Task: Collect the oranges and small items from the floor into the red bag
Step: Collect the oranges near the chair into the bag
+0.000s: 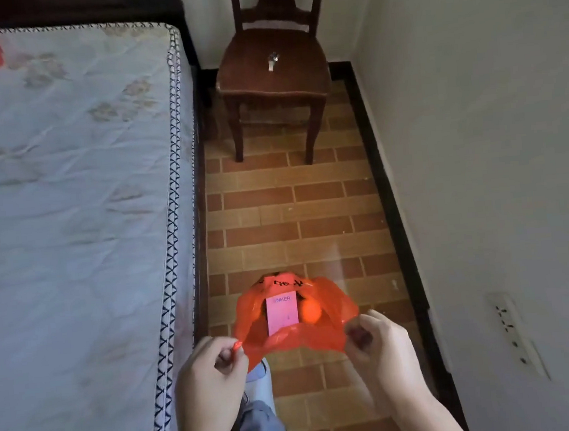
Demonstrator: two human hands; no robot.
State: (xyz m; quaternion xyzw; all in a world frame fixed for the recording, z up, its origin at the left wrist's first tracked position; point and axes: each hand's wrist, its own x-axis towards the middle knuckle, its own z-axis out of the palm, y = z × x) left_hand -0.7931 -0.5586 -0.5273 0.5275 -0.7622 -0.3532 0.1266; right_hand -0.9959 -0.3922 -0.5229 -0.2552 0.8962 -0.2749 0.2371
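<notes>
The red bag [295, 321] hangs open above the tiled floor [293, 214], just beside the bed [68, 199]. My left hand [207, 376] and right hand [378, 344] each pinch its rim. Inside lie an orange [310, 312] and a pink box [282, 313].

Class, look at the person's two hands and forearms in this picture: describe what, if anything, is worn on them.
Both are bare. The left hand and right hand show no gloves, rings or watch, and no sleeves cover the forearms as far as the frame's lower edge. Fingernails look short and unpainted.
</notes>
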